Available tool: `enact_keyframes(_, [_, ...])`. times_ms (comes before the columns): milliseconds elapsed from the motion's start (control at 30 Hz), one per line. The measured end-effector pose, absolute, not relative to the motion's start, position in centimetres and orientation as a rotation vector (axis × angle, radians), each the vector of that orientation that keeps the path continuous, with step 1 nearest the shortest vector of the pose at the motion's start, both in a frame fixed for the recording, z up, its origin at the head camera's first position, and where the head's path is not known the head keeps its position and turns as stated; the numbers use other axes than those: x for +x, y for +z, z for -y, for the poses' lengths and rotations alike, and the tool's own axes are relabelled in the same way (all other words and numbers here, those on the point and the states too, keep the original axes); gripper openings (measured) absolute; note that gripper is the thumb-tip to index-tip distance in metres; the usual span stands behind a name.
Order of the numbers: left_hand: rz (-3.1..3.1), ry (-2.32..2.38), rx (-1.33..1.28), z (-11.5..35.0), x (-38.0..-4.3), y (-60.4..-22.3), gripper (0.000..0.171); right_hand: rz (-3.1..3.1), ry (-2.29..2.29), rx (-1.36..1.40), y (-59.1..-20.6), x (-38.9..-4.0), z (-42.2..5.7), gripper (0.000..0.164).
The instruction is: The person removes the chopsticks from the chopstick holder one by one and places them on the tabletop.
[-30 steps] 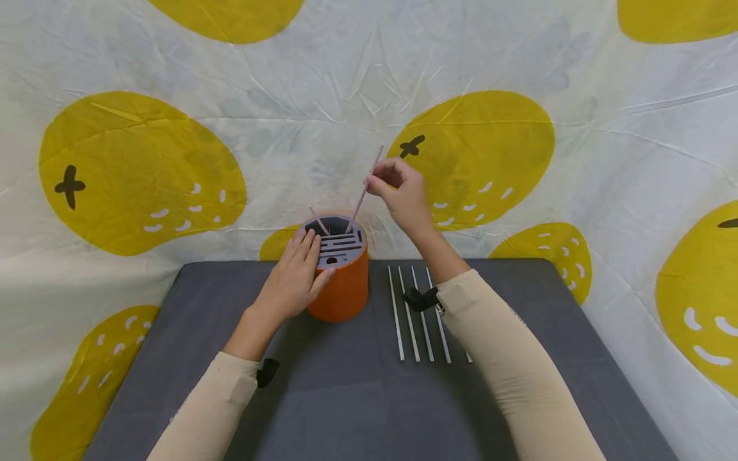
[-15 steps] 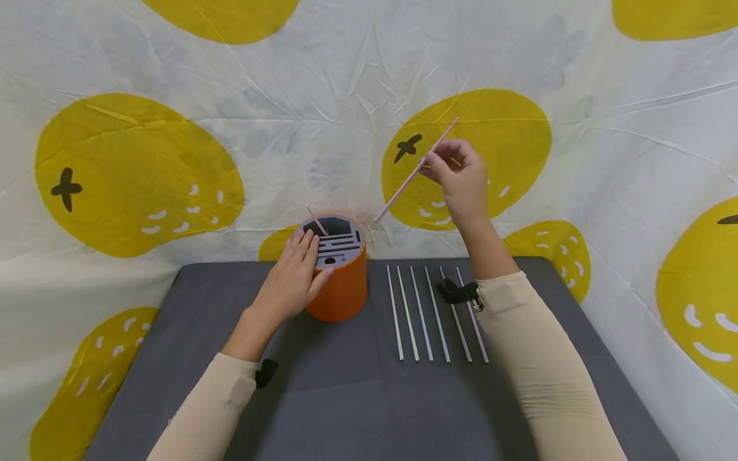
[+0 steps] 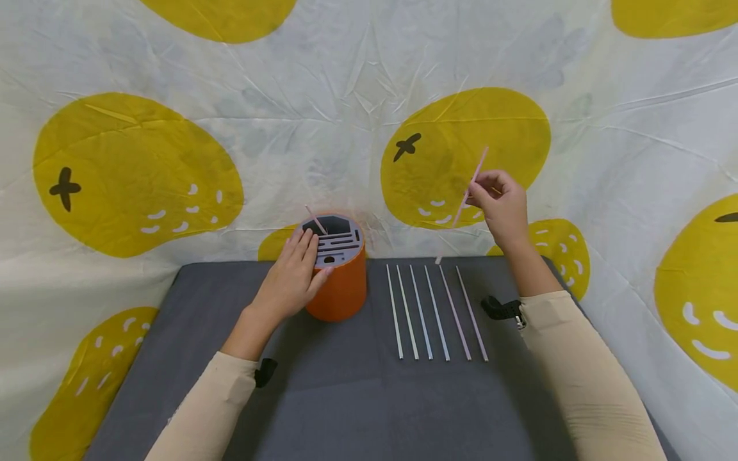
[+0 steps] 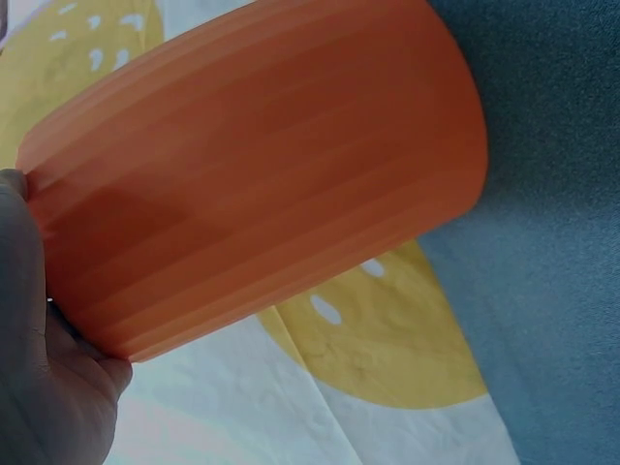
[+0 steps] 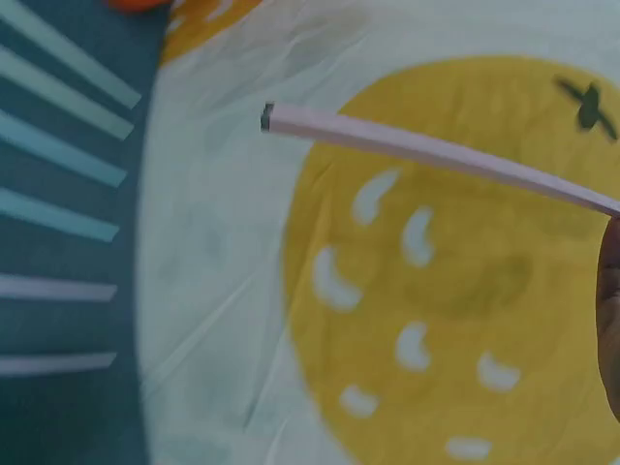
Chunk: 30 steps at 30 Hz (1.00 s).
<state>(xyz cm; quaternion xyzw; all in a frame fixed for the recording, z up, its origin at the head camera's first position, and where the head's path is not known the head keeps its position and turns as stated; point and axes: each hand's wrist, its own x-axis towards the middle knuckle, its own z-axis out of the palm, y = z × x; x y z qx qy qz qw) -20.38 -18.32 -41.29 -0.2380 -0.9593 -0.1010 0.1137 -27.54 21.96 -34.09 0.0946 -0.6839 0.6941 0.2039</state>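
Observation:
An orange cylindrical pen holder (image 3: 340, 294) with a grey slotted top stands at the table's far edge. My left hand (image 3: 291, 275) rests on the left of its top, fingers extended over the rim and thumb on the front side. In the left wrist view, the holder's ribbed wall (image 4: 262, 184) fills the middle. One thin pink stick (image 3: 314, 218) leans in its rear compartment. My right hand (image 3: 504, 208) pinches another thin pink pencil-like stick (image 5: 407, 147) between thumb and fingers, tilted, lower end toward the left. That stick is above the table's back edge, apart from the holder.
Several thin sticks (image 3: 394, 312) in pale green, blue and purple lie side by side on the dark grey table (image 3: 357, 410), right of the holder. Behind the table hangs a white cloth (image 3: 300, 83) with yellow fruit prints.
The right hand has drawn the pink stick away from the holder's opening and carried it right, then lower, over the row's far end. The left hand stays on the holder.

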Motion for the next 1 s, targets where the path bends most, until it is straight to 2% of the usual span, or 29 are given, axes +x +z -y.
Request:
enact_keyframes(267, [2.825, -0.298, -0.694, 18.3, -20.4, -41.2, 0.077, 2.145, 1.856, 0.144, -38.0, -26.7, -26.9, 0.018])
enact_keyframes(400, [2.82, -0.298, -0.7, 18.3, -20.4, -41.2, 0.077, 2.265, 1.865, 0.073, -40.4, -26.4, -28.9, 0.028])
enact_keyframes(533, [2.821, -0.303, -0.702, 18.3, -20.4, -41.2, 0.076, 2.506, 1.638, 0.012, -42.6, -26.3, -30.6, 0.038])
enact_keyframes(700, [2.817, -0.296, -0.698, 18.3, -20.4, -41.3, 0.077, 2.702, 1.435, 0.044, -45.1, -26.1, -31.7, 0.036])
enact_keyframes(1000, [2.816, -0.31, -0.703, 18.3, -20.4, -41.4, 0.076, 2.865, 1.4, 0.04, -48.2, -25.8, -32.6, 0.031])
